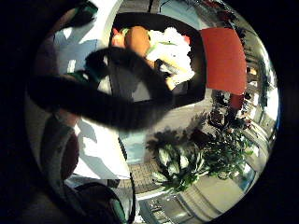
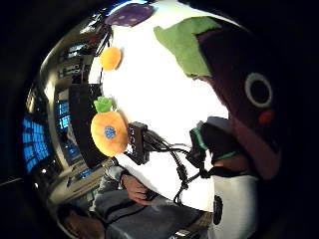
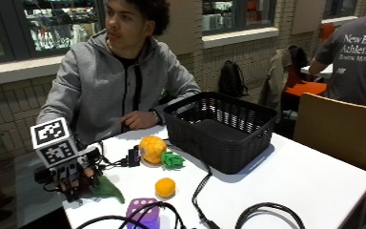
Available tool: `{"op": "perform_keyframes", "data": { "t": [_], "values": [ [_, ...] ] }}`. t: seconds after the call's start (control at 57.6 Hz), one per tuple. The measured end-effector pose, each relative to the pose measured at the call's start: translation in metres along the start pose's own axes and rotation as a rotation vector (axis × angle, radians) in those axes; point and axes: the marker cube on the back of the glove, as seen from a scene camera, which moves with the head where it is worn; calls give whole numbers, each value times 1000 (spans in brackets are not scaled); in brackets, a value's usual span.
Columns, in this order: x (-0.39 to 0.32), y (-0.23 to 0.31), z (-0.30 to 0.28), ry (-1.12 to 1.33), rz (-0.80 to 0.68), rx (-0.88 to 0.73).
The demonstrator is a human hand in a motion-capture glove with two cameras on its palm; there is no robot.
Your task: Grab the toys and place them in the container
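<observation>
While my hand (image 3: 75,179) grips the eggplant toy (image 3: 104,187) at the surface's (image 3: 310,181) near corner, I'm starting the pickup; next I should lift it across into the basket (image 3: 219,130).

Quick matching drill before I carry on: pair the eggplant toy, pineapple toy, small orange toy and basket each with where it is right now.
Things:
1. eggplant toy
2. pineapple toy
3. small orange toy
4. black basket

Places:
A. on the table beside the basket's near wall
B. at the table's far side, by the person's bare hand
C. gripped in the gloved right hand at the table's corner
D. on the open tabletop next to a purple toy

Pairs: 1-C, 2-A, 3-D, 4-B
</observation>
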Motion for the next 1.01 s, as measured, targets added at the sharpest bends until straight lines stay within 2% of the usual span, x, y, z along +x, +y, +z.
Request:
{"op": "perform_keyframes", "data": {
  "t": [0.208,0.434,0.556,0.643,0.747,0.886,1.007],
  "values": [
    [-14,-3,3,76,9,151],
    [-20,-5,-5,129,-44,289],
    [-26,0,-27,94,-53,344],
    [-44,0,-64,33,-22,436],
    [-79,21,-102,44,-160,426],
    [-148,27,-128,29,-279,510],
    [-231,30,-140,76,-542,504]
  ]
}}
